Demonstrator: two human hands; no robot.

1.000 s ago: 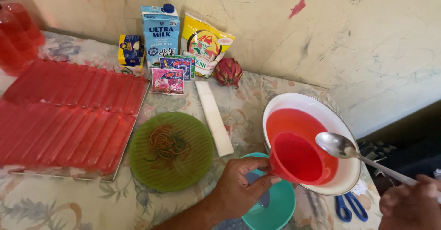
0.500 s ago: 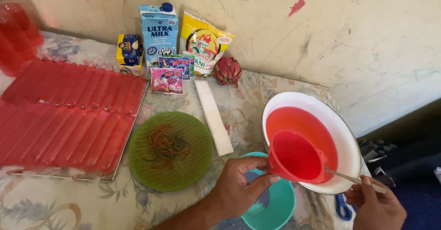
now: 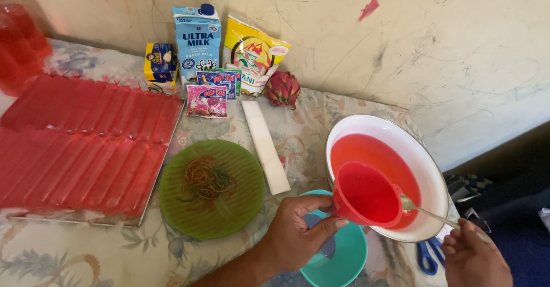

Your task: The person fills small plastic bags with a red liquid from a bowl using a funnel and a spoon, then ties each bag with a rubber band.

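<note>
Funnel: a red plastic funnel [image 3: 366, 194] sits tilted over the near-left edge of the white bowl, its mouth full of red liquid.
Left hand: the left hand [image 3: 298, 235] is wrapped around the funnel's underside, thumb and fingers closed on it, and holds something clear against it below; I cannot tell what.
Right hand: the right hand [image 3: 475, 258] is closed on the thin handle of a metal spoon [image 3: 427, 211] at the lower right edge of view.
Spoon: its bowl end dips into the funnel's right rim; the handle runs down and right to the hand.
White bowl: a wide white bowl [image 3: 427, 166] holds red liquid and stands at the right end of the table, near the wall.
Teal bowl: a small teal bowl [image 3: 344, 261] sits just under the left hand and the funnel, touching the white bowl's near side.
Green plate: a round green plate [image 3: 172, 198] to the left of the hand carries a tangle of rubber bands [image 3: 206, 181].
Tray: a metal tray [image 3: 74, 221] on the left is packed with long red-filled plastic tubes [image 3: 80, 144] lying side by side.
Back row: a blue milk carton [image 3: 196, 43], a yellow bag [image 3: 252, 55], small sachets [image 3: 209, 95] and a dragon fruit [image 3: 282, 89] stand against the scribbled wall.
Scissors: blue-handled scissors [image 3: 427, 256] lie between the white bowl and the right hand.
</note>
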